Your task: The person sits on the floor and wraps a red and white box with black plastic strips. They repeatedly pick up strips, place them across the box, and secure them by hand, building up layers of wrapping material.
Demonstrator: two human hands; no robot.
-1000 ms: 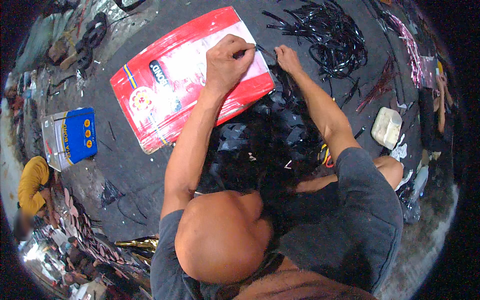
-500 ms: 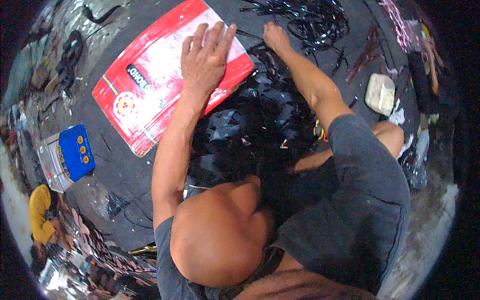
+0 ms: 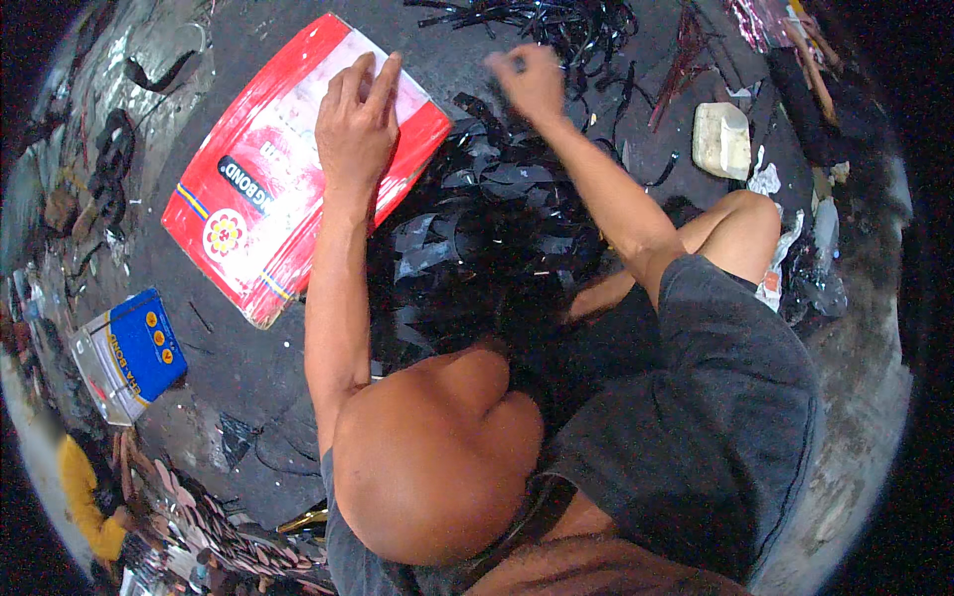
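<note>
A floor-level workshop: glossy black strips, a red container, a blue container, a yellow-sleeved co-worker.

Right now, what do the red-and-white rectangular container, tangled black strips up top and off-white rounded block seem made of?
Red-and-white container: probably painted metal, glossy, given glare and scuffs; possibly plastic. Black strips: likely thin, shiny plastic, from their bright highlights and curls. Off-white block: perhaps foam or plastic, matte, judging by soft shading; uncertain.

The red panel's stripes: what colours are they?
The stripes on the panel are blue and yellow, clearest in the head view.
</note>
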